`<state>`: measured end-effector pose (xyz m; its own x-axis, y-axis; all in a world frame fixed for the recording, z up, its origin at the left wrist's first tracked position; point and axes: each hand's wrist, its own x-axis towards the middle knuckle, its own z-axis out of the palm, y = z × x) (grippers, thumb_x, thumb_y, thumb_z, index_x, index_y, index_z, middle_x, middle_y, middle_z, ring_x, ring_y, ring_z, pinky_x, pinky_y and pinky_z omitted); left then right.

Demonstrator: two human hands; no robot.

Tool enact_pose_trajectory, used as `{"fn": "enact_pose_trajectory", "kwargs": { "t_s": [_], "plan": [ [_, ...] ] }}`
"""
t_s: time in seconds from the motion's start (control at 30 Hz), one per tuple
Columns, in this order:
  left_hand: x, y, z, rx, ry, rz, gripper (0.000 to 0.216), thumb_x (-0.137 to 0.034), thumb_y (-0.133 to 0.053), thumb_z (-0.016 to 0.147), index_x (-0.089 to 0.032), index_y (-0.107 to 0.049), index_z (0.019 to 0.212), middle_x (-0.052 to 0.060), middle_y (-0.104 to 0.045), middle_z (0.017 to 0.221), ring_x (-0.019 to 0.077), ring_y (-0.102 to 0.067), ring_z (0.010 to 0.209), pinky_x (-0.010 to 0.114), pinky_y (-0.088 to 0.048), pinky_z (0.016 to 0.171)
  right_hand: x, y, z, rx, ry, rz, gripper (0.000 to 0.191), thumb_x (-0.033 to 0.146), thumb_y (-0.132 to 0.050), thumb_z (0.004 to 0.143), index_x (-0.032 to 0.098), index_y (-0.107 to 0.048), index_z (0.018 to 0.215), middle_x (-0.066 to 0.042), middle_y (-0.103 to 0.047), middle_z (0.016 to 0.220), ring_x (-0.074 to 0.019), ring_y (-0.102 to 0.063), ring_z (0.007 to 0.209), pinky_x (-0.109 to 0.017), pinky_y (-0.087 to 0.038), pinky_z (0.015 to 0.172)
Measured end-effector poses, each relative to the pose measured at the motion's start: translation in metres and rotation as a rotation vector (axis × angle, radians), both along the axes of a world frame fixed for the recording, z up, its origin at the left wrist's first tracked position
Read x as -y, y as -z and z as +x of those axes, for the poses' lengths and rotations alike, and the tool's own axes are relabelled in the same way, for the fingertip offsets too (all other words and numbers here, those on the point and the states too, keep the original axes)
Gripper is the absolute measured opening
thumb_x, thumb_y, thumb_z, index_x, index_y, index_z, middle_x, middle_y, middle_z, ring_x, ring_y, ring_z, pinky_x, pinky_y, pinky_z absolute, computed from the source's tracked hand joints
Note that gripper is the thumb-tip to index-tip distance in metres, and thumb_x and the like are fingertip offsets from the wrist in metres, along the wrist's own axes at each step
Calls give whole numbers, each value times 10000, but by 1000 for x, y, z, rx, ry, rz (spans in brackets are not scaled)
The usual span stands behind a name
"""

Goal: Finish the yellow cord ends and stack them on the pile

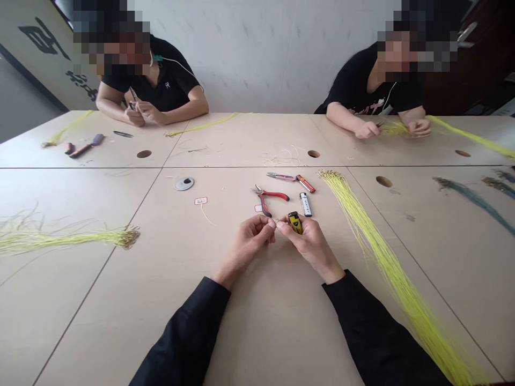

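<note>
Lighter held in our right hand; left hand pinches tiny piece; surface spans wide gap between our sleeves.

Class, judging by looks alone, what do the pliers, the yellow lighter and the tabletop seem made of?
Pliers: probably steel, judging by the grey metallic jaws; the smooth coloured handles look plastic or rubber.
Yellow lighter: likely smooth plastic, from its bright, even colour.
Tabletop: perhaps wood laminate; pale beige, fairly matte, with straight seams.

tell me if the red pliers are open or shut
Open. The red pliers lie on the table with their two handles spread well apart.
</note>
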<state>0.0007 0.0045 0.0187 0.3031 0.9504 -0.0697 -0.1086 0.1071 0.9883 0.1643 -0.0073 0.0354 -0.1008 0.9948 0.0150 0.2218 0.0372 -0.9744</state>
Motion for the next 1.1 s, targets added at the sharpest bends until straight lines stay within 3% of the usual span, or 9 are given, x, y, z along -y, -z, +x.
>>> {"fn": "enact_pose_trajectory", "kwargs": {
  "t_s": [0.3,0.47,0.77,1.1],
  "plan": [
    [-1,3,0,-41,11,16,342,-513,-631,878,-175,-586,848,-15,-566,652,104,-475,565,231,-369,545,-2,8,1,-12,-17,-2,334,498,-629,879,167,-620,831,26,-475,655,-118,-380,585,-255,-330,547],
    [-1,2,-1,-44,17,27,314,-479,-623,888,-175,-574,824,-13,-566,642,104,-468,568,234,-364,560,-2,6,1,-10,11,-3,327,497,-609,898,172,-643,914,47,-402,622,-110,-326,553,-252,-302,523],
    [2,-4,-2,-16,31,-11,267,-427,-613,900,-171,-594,825,2,-598,667,116,-492,609,238,-385,585,-1,3,1,-53,1,-29,329,494,-624,892,178,-585,808,67,-292,579,-97,-243,515,-258,-232,482],
    [0,4,-1,-20,14,9,307,-470,-641,885,-168,-594,855,-10,-591,658,105,-495,587,225,-389,561,-3,7,2,-65,6,-23,306,468,-652,877,165,-632,831,56,-358,606,-97,-296,541,-249,-264,504]
  ]
}}
